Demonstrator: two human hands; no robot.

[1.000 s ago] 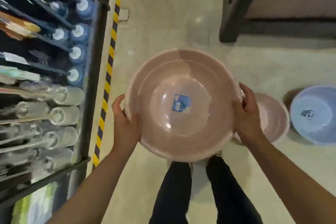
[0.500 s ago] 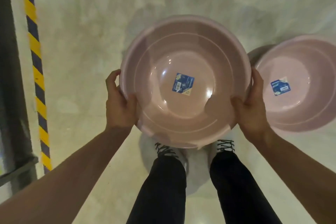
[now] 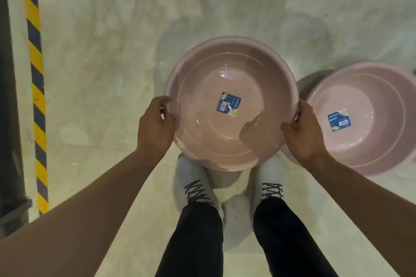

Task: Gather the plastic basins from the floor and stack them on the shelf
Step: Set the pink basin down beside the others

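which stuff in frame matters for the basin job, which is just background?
Job:
- held pink basin, gripped at the rim by left hand and right hand
- second pink basin on the floor, to the right

Background:
- hazard tape on the floor
- dark frame at the left edge
- shoes

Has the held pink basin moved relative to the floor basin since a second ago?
Yes. The held basin now sits left of and beside the floor basin, no longer overlapping it.
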